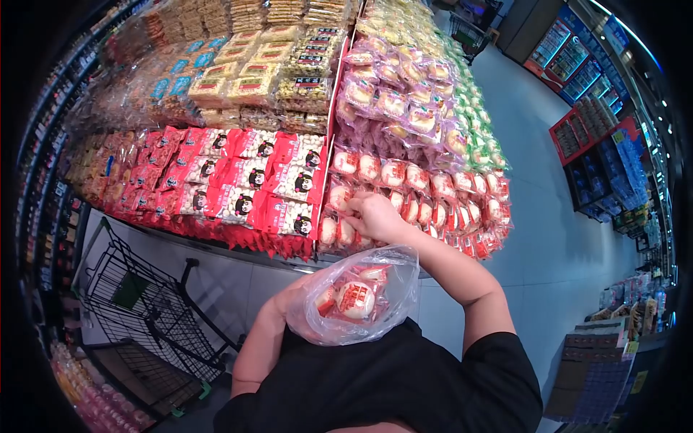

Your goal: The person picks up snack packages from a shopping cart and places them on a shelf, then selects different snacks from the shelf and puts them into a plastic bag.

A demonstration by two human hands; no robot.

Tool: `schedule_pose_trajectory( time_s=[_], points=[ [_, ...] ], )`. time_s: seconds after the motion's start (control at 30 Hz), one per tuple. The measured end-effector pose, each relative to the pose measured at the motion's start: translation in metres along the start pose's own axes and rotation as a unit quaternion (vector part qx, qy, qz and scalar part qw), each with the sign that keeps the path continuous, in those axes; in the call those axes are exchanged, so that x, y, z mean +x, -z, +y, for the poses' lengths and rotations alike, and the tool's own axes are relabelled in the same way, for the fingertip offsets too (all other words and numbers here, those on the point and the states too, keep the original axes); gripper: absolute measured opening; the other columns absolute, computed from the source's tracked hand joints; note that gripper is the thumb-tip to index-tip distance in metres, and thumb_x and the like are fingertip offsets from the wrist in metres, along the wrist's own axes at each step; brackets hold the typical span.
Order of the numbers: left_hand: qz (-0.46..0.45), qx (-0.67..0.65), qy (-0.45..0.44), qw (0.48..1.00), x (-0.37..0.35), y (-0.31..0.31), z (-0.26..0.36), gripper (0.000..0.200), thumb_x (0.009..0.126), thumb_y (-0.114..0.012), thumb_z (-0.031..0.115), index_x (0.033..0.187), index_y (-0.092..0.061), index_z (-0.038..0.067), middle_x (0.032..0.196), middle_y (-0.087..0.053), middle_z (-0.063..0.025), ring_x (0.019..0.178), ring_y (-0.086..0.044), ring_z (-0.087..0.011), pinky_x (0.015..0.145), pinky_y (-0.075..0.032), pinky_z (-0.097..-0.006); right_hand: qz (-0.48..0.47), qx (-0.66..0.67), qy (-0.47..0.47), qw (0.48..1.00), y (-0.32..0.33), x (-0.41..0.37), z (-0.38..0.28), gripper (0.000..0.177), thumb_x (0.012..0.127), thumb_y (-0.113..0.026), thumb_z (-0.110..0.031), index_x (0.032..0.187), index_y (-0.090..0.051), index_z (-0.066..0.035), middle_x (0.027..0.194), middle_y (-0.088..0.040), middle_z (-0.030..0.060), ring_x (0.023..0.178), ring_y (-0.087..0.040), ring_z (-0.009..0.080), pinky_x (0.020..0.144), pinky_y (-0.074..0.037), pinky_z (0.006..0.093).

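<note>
My left hand (291,294) holds a clear plastic bag (328,328) in front of my chest; its fingers are mostly hidden behind the plastic. Inside the bag lie a few round white pastries (355,300) in clear wrappers with red print. My right hand (377,218) reaches over the front of the display, its fingers closed at the edge of a wrapped round pastry (338,195) in the red-and-white rows. More pastries of the same kind (393,172) lie around that hand.
Left of a divider (334,108) are red bags of white snacks (242,203) with a cartoon face. Purple-wrapped buns (393,101) are piled behind the pastries. A black shopping cart (137,303) stands at my left. On the right, an aisle floor (520,187) runs past shelves and lit fridges (570,61).
</note>
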State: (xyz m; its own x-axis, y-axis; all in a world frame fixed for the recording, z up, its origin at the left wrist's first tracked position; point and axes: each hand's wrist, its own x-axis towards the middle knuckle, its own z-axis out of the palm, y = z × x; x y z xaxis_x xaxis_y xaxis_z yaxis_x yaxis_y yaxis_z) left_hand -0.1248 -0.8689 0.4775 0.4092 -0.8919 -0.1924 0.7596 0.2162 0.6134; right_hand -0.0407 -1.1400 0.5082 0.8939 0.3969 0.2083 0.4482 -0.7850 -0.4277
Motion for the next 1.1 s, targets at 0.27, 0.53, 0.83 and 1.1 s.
schedule_pose_trajectory(
  time_s=[0.27,0.53,0.83,1.1],
  points=[
    [-0.043,-0.033,-0.065,0.996,-0.001,-0.013,0.004,0.071,0.088,-0.073,0.02,0.146,-0.04,-0.005,0.142,-0.053,-0.0165,0.122,-0.058,-0.0211,0.105,-0.048,-0.0373,0.046,0.008,-0.008,0.999,-0.008,0.009,0.003,0.012,0.078,-0.072,-0.014,0.084,-0.065,-0.006,0.086,-0.065,0.0121,0.09,-0.065,0.0341,0.074,-0.054,0.0466],
    [-0.006,0.003,-0.017,1.0,-0.001,-0.005,0.0,0.095,0.08,-0.08,0.039,0.152,-0.033,-0.002,0.151,-0.044,-0.0135,0.135,-0.047,-0.021,0.115,-0.038,-0.0384,0.036,-0.031,-0.01,0.999,0.017,0.003,-0.011,0.012,0.078,-0.073,-0.014,0.084,-0.065,-0.007,0.088,-0.065,0.0102,0.093,-0.064,0.0312,0.076,-0.054,0.0448],
    [0.049,-0.011,0.044,0.998,0.01,-0.018,0.011,0.08,0.083,-0.079,0.03,0.146,-0.04,-0.001,0.143,-0.052,-0.0119,0.128,-0.054,-0.0194,0.109,-0.045,-0.0371,-0.13,0.286,0.09,0.945,0.131,-0.052,-0.101,0.013,0.08,-0.073,-0.01,0.091,-0.068,-0.005,0.087,-0.067,0.0104,0.088,-0.068,0.0297,0.075,-0.053,0.0409],
    [0.0,0.016,0.04,0.999,0.025,-0.009,0.009,0.065,0.078,-0.081,0.014,0.136,-0.053,0.002,0.132,-0.061,-0.0102,0.118,-0.061,-0.0177,0.102,-0.052,-0.0351,-0.211,0.086,0.174,0.958,0.087,-0.078,-0.113,0.065,0.073,-0.078,-0.014,0.131,-0.052,-0.004,0.13,-0.055,0.015,0.123,-0.053,0.0379,0.098,-0.049,0.0456]
  ],
)
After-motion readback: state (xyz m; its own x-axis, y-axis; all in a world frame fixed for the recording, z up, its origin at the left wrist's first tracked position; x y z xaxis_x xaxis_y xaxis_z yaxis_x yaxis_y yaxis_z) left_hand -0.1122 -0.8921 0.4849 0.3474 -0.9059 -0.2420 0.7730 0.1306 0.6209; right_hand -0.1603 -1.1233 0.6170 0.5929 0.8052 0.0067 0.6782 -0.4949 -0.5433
